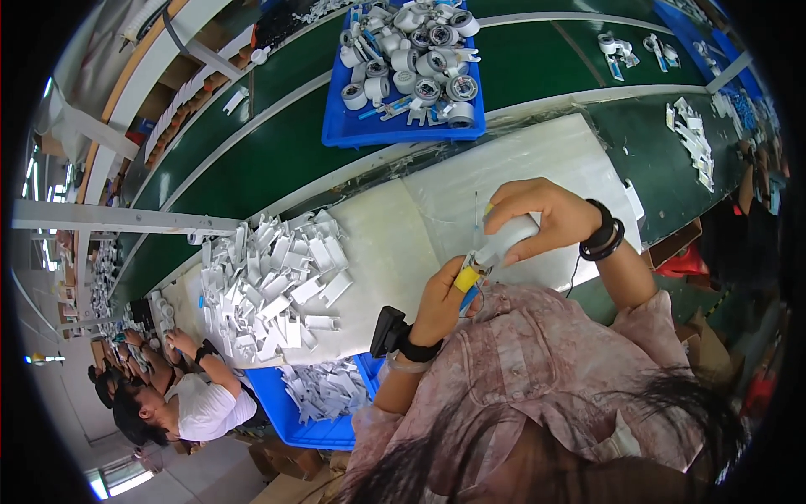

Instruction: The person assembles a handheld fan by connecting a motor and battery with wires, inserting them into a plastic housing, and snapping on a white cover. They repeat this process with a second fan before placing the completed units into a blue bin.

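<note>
My right hand [541, 214] is wrapped around a white rounded lamp-head-like part [518, 238], fingers over its top and thumb along its side. My left hand [437, 307] grips the lower end of the same part, where a metallic-looking piece and a blue strip [468, 299] show. A yellow band [467, 279] sits at the left fingertips, and another bit of yellow shows at a right fingertip. Just beyond the hands is a thin upright-looking rod [476, 210]. Both hands are over the near edge of a pale work mat [520, 168].
Left on the mat lies a heap of white plastic pieces [277, 281]. A blue bin [315, 433] below holds more. A blue tray [403, 134] of round white parts stands ahead by the green conveyor [252, 160]. Co-workers sit at far left; small parts [693, 143] lie right.
</note>
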Demonstrator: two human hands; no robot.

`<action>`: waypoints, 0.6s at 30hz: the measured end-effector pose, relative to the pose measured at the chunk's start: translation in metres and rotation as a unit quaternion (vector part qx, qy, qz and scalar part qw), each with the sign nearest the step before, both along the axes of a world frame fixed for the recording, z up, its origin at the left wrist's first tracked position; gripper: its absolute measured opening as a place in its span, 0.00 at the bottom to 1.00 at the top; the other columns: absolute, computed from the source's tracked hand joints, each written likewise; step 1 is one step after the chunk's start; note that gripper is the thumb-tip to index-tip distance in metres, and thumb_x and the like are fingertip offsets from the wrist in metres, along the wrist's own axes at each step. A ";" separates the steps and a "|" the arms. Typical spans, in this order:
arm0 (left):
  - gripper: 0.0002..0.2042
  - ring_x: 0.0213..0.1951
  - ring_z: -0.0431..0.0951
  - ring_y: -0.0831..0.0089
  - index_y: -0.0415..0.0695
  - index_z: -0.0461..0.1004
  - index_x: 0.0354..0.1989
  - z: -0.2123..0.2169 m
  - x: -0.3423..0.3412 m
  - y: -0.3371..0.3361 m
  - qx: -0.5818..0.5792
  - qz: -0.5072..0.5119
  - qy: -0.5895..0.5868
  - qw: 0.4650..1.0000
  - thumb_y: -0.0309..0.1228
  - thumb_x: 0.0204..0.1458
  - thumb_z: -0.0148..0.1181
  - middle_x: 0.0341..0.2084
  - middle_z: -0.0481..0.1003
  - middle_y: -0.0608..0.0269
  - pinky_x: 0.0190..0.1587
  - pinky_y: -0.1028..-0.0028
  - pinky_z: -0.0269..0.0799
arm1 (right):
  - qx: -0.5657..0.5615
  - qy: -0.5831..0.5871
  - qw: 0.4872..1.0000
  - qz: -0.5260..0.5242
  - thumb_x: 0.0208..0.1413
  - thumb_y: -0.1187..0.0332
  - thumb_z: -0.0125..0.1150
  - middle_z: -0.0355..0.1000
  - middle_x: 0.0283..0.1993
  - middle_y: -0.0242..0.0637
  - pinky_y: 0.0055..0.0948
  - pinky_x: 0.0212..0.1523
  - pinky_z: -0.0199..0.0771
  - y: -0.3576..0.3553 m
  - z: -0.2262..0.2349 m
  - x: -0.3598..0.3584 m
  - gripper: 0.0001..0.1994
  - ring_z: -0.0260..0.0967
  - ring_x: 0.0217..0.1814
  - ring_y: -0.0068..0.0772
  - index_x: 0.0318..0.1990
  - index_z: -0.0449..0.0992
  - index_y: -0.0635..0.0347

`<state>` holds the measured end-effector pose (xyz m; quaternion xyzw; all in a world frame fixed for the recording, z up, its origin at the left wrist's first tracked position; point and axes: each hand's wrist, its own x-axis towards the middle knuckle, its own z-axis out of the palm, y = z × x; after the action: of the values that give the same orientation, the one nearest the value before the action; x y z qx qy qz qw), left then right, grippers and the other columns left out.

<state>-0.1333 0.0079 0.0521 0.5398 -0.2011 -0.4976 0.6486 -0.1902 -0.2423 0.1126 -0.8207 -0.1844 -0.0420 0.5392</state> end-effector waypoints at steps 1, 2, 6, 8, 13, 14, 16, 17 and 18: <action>0.13 0.23 0.72 0.78 0.39 0.69 0.51 0.001 0.000 0.002 0.005 -0.017 -0.008 1.000 0.34 0.65 0.46 0.35 0.76 0.62 0.27 0.79 0.66 | 0.006 0.058 0.998 0.030 0.39 0.68 0.77 0.76 0.39 0.40 0.31 0.41 0.69 0.000 0.010 0.006 0.17 0.72 0.41 0.38 0.40 0.80 0.59; 0.13 0.23 0.72 0.78 0.39 0.69 0.51 0.001 0.000 0.002 0.004 -0.019 -0.009 1.000 0.34 0.65 0.46 0.35 0.76 0.62 0.27 0.79 0.66 | 0.005 0.057 0.998 0.027 0.39 0.68 0.77 0.76 0.39 0.40 0.31 0.41 0.69 0.000 0.012 0.012 0.17 0.72 0.41 0.38 0.40 0.80 0.59; 0.14 0.26 0.73 0.80 0.39 0.69 0.51 0.003 -0.002 0.004 0.016 -0.037 0.007 0.999 0.34 0.65 0.46 0.35 0.76 0.62 0.28 0.80 0.68 | -0.025 0.173 0.981 0.087 0.43 0.66 0.75 0.76 0.38 0.36 0.27 0.38 0.69 -0.003 0.007 0.032 0.16 0.72 0.38 0.31 0.41 0.81 0.59; 0.14 0.26 0.73 0.80 0.39 0.69 0.52 0.003 -0.003 0.005 0.021 -0.041 0.007 0.999 0.34 0.64 0.46 0.36 0.76 0.61 0.29 0.80 0.68 | -0.021 0.240 0.964 0.112 0.46 0.64 0.74 0.77 0.37 0.35 0.24 0.37 0.69 -0.003 0.001 0.041 0.15 0.73 0.38 0.27 0.41 0.81 0.60; 0.16 0.28 0.74 0.79 0.40 0.66 0.55 -0.009 -0.004 0.010 0.014 -0.016 0.031 0.999 0.37 0.65 0.45 0.37 0.77 0.58 0.31 0.79 0.71 | -0.036 0.272 0.956 0.103 0.46 0.62 0.74 0.77 0.37 0.33 0.22 0.39 0.70 0.005 -0.001 0.046 0.16 0.72 0.39 0.24 0.41 0.81 0.60; 0.16 0.28 0.74 0.79 0.40 0.66 0.55 -0.011 -0.003 0.010 0.013 -0.016 0.031 0.999 0.37 0.65 0.45 0.37 0.77 0.58 0.31 0.79 0.71 | -0.043 0.272 0.956 0.103 0.46 0.61 0.73 0.77 0.37 0.33 0.22 0.40 0.70 0.005 -0.002 0.048 0.17 0.72 0.38 0.23 0.41 0.80 0.60; 0.19 0.28 0.75 0.77 0.40 0.64 0.57 -0.012 -0.001 0.009 0.005 -0.011 0.093 0.996 0.41 0.66 0.41 0.38 0.77 0.56 0.31 0.77 0.72 | -0.049 0.271 0.956 0.102 0.46 0.61 0.73 0.77 0.37 0.32 0.22 0.40 0.70 0.004 -0.005 0.050 0.17 0.72 0.38 0.23 0.41 0.80 0.60; 0.19 0.28 0.75 0.77 0.40 0.64 0.57 -0.012 0.000 0.008 0.005 -0.011 0.092 0.996 0.41 0.66 0.41 0.38 0.77 0.56 0.31 0.77 0.72 | -0.064 0.263 0.958 0.094 0.47 0.60 0.73 0.77 0.36 0.32 0.22 0.40 0.69 0.003 -0.006 0.049 0.17 0.72 0.38 0.23 0.41 0.79 0.60; 0.20 0.28 0.75 0.75 0.41 0.63 0.57 -0.013 0.001 0.007 -0.002 -0.015 0.086 0.996 0.42 0.66 0.39 0.38 0.76 0.56 0.32 0.76 0.72 | -0.080 0.255 0.960 0.085 0.47 0.59 0.72 0.77 0.36 0.32 0.23 0.40 0.69 0.003 -0.008 0.050 0.18 0.72 0.37 0.23 0.41 0.78 0.60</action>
<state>-0.1322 0.0145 0.0394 0.4907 -0.1540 -0.5513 0.6569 -0.1406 -0.2395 0.1047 -0.8257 -0.1129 0.2294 0.5028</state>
